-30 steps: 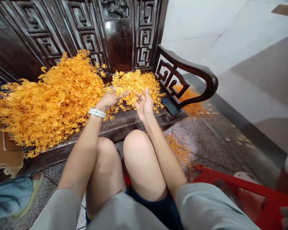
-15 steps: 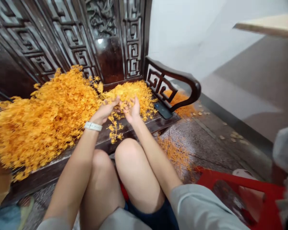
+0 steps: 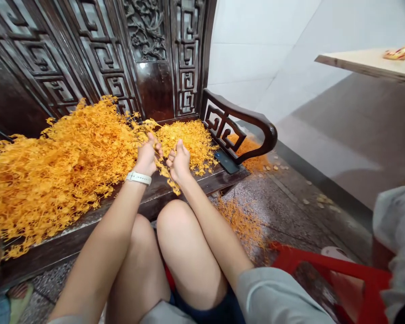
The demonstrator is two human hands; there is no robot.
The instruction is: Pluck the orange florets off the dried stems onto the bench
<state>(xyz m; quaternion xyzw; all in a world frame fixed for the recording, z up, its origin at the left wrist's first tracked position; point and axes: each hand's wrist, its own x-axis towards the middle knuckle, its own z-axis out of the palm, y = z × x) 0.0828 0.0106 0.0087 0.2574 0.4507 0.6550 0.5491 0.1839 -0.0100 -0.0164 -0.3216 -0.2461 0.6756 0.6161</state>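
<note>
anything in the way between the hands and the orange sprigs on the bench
Nothing visible does: the left hand and right hand are already at the orange sprigs, which are heaped on the dark carved wooden bench.

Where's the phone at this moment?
In the head view, the black smartphone lies at the right end of the dark carved wooden bench seat, just below the armrest and right of the smaller pile of orange sprigs.
</note>
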